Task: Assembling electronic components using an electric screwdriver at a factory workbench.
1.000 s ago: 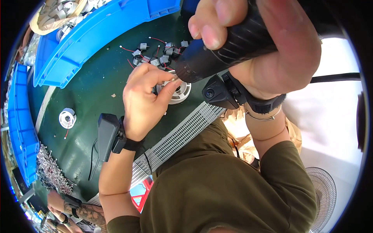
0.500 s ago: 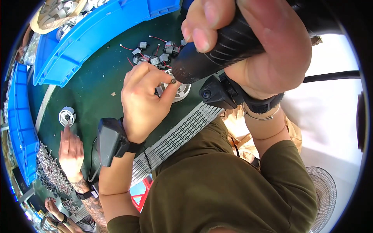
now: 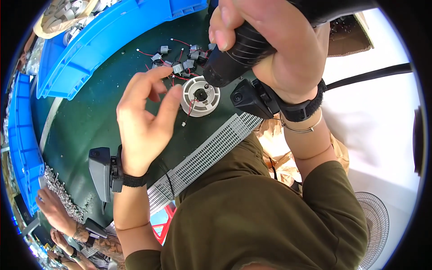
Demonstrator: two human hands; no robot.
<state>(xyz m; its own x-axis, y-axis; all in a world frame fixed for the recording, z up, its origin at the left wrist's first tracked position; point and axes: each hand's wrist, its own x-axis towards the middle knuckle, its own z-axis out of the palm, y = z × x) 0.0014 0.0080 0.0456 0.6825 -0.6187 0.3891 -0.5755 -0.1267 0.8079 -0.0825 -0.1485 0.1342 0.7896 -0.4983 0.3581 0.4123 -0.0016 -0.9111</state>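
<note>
My right hand (image 3: 292, 49) is wrapped round a black electric screwdriver (image 3: 245, 50), which slants down to the left. Its tip is over the right side of a round white plastic housing (image 3: 213, 106) with a ribbed rim. Whether the tip touches a screw there, I cannot tell. A dark part sits in the middle of the housing, and a red wire with a small white plug trails off its near edge. Just left of the housing is my left hand (image 3: 144, 117), empty, with thumb and fingers apart. Several small silver motors (image 3: 178, 68) with red wires lie beyond.
Blue bins (image 3: 108, 36) line the far and left edges of the green table (image 3: 85, 121). A pile of screws (image 3: 60, 193) lies at the left, near a co-worker's hand (image 3: 54, 211). A perforated grey strip (image 3: 202, 153) runs along the near edge. An open cardboard box (image 3: 353, 38) stands at right.
My left hand has let go of the small part at the tip and moved left, opening. The screwdriver has shifted slightly left. The co-worker's hand and the white piece by it have left their spot.
</note>
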